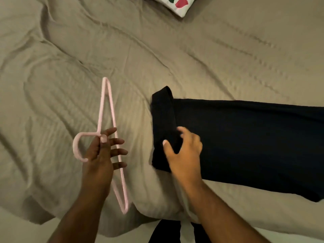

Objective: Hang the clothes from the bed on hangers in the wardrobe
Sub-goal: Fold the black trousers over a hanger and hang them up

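head | left hand [100, 155] holds hanger [102, 104] | right hand [185, 149] grips garment [245, 137]

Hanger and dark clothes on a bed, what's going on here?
A person's left hand holds a pink hanger by its neck, above the beige sheet of a bed. Their right hand grips the folded end of a black garment lying on that sheet. The garment is not yet on the hanger.

The hanger [102, 106] is left of the folded garment [245, 137] lying on the bed [157, 50].
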